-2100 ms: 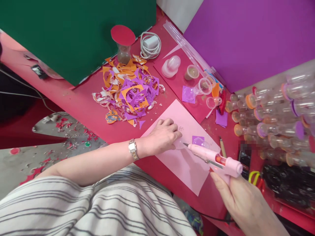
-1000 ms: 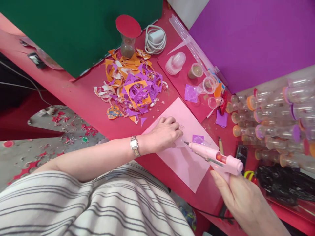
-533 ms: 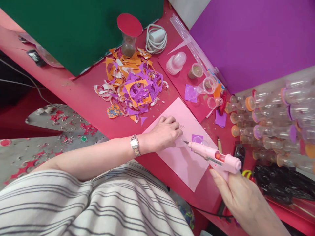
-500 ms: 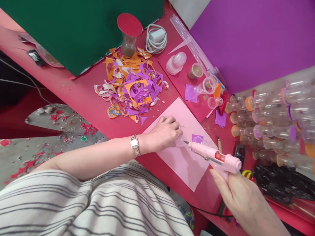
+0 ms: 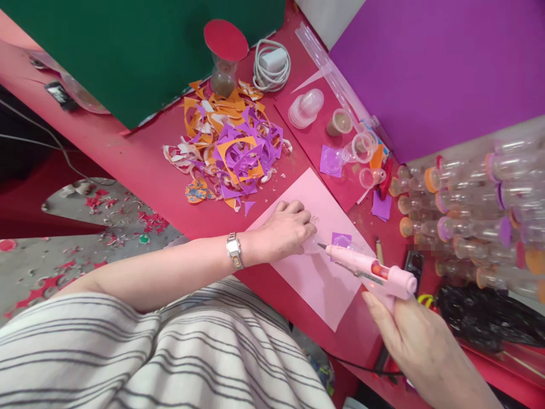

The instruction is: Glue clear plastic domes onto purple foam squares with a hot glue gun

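My right hand [image 5: 419, 341] is wrapped around the handle of a pink hot glue gun [image 5: 361, 262], its dark nozzle aimed left. Just past the nozzle tip is a clear plastic cup [image 5: 312, 246], mostly hidden by the curled fingers of my left hand [image 5: 290, 229]. Whether the tip touches the cup I cannot tell. Beneath both lies a sheet of pink paper [image 5: 326, 301]. Behind the glue gun, a purple paper square [image 5: 340, 237] rests on that sheet, with clear plastic seen over it.
A heap of orange and purple paper scraps [image 5: 238, 147] lies beyond my left hand. Clear cups [image 5: 306, 108] and a coiled white cable [image 5: 271, 65] sit farther back. On the right are stacked clear cup pairs [image 5: 472, 216] and a black plastic bag [image 5: 481, 315].
The view has shifted very slightly. Both hands, the glue gun and the cup keep the same positions relative to each other.
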